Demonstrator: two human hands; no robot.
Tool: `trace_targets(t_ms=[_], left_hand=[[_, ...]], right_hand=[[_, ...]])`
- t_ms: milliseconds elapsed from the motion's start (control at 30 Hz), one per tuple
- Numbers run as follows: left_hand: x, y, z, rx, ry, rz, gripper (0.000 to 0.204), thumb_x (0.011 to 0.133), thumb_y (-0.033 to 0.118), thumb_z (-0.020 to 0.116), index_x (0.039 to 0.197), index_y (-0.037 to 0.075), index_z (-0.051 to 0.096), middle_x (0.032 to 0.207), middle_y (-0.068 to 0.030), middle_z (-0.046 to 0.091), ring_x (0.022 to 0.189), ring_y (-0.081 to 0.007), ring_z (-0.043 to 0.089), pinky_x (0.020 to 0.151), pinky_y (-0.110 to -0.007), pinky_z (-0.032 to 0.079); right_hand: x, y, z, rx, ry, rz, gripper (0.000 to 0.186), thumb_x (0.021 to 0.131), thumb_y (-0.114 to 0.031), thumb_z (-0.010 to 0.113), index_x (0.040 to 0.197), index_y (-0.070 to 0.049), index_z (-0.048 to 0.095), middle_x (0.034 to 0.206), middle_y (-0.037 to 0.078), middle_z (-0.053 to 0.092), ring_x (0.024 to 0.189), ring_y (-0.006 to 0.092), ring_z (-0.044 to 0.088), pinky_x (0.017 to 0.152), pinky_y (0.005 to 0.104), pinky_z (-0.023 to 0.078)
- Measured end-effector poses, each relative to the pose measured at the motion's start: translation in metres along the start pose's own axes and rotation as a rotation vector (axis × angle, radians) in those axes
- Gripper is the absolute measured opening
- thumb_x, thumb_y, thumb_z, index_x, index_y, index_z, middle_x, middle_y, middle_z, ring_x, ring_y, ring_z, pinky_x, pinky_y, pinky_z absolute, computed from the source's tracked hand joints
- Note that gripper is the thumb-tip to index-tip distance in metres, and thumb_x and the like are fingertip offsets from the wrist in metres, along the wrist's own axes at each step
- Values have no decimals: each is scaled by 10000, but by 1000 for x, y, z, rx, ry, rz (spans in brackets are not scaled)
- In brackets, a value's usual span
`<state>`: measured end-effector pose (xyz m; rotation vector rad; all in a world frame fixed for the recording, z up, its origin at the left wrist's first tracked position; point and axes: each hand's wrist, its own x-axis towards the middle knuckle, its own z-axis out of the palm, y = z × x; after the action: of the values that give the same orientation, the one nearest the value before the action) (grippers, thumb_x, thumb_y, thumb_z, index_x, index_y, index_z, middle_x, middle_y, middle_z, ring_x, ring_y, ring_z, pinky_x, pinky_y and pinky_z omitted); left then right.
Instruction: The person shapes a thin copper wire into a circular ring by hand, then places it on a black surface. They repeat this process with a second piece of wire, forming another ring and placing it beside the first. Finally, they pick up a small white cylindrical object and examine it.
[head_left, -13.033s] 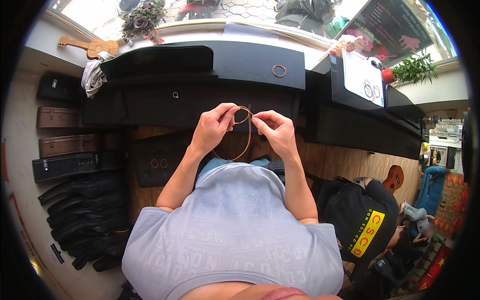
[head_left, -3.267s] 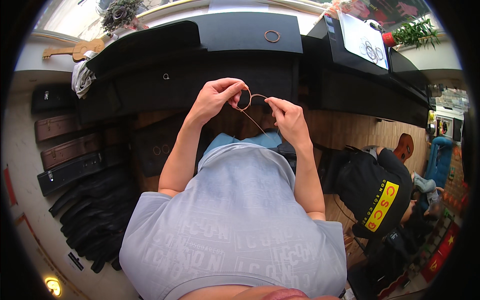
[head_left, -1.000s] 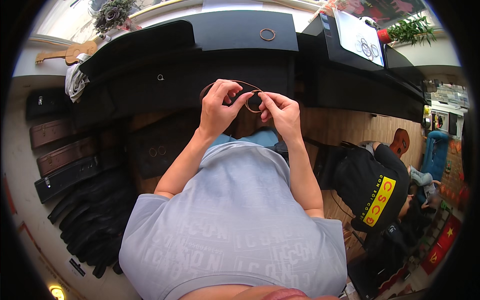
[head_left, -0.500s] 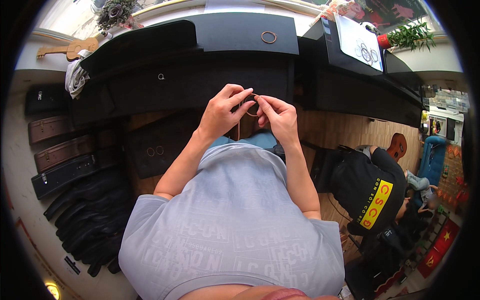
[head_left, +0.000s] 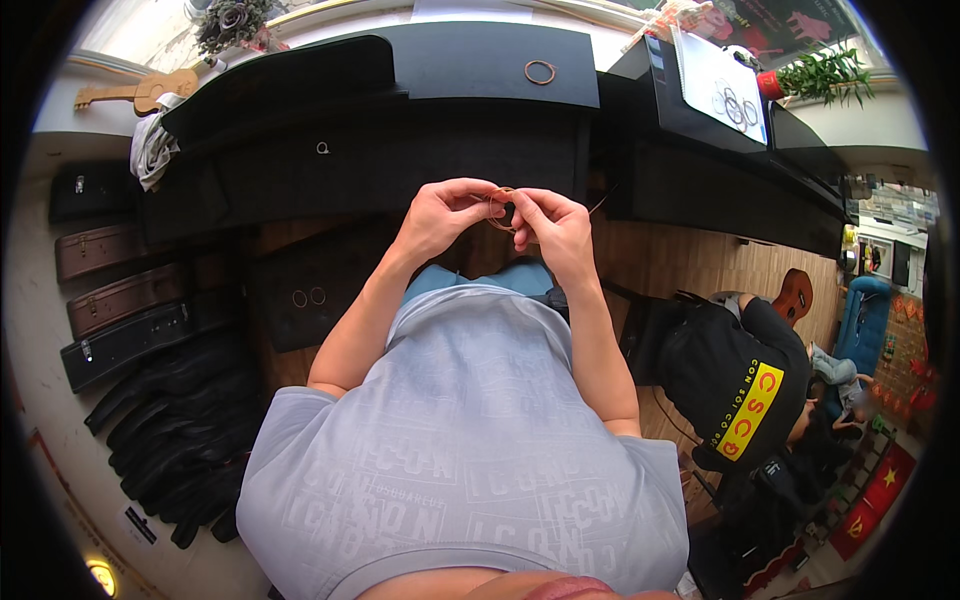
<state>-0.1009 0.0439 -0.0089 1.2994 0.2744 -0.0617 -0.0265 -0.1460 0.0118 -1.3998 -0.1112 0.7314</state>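
Both hands meet in front of my body, above my lap. Between them is a thin, copper-coloured coiled guitar string (head_left: 497, 223), its loop partly hidden behind fingers. My left hand (head_left: 438, 218) pinches the upper left of the loop with thumb and fingers. My right hand (head_left: 557, 232) grips the loop's right side, fingertips close to the left ones. A dark thin end seems to stick out to the right, past the right hand. Another copper-coloured coil (head_left: 540, 73) lies on the black piano-like top (head_left: 470, 60) ahead.
Several coils (head_left: 735, 106) rest on a white notebook (head_left: 700, 70) at the far right. A small pale ring (head_left: 322, 148) lies on the black surface ahead. Two rings (head_left: 308, 297) sit on a dark surface at left, near instrument cases (head_left: 125, 300). A person in black (head_left: 735, 370) sits at right.
The strand that hung below the loop no longer shows there; a thin end now points right. My left fingers have closed in on the loop, nearer the right hand.
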Motion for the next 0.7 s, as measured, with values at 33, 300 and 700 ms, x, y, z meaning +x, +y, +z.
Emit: trace_targets(t_ms=[33,300,700], left_hand=[[0,-1,-1,-7,-8,-7,241,967,8,711,1204,-29,718,1088,-96,741,1041,-167,717,943,-302,596],[8,-13,-10,-51,46,175,294,999,175,728,1227,-12,724,1030,-55,715,1009,-132,668,934,-276,542],[-4,-2,-36,-161,-24,-38,299,1069,201,625,1279,-4,680,1039,-89,745,938,-159,721,886,-302,591]], right_hand=[[1,0,-1,6,0,11,239,1033,-189,688,1120,24,752,796,21,690,621,68,636,558,219,539],[13,12,-12,77,32,70,243,1037,-205,682,1126,9,754,780,9,671,603,57,597,545,217,520],[25,29,-19,120,121,28,226,1036,-201,685,1115,-2,756,783,7,677,594,60,605,530,225,521]])
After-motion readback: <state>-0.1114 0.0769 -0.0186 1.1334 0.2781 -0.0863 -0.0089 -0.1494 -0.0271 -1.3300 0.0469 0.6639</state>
